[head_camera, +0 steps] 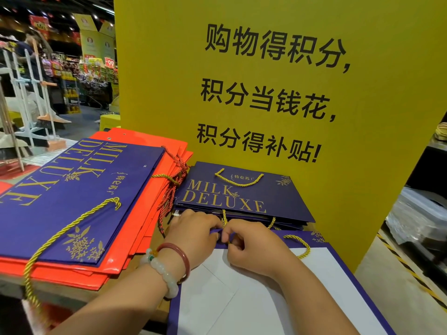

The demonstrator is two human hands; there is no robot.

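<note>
A bag (278, 298) is laid flat in front of the sign (242, 93), its top edge toward the sign's foot. That edge is pinched by the curled fingers of the left hand (193, 234), and the cord (224, 220) at it is pinched by the right hand (254, 247). A stack (242, 197) is laid against the sign's foot.

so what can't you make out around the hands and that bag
1. Head view: where the gold cord meets the purple bag at its edge, covered by the left hand and right hand.
2. Head view: the bag's near end, cut off by the bottom edge.
3. Head view: shelf goods far left, too small and blurred.
</note>
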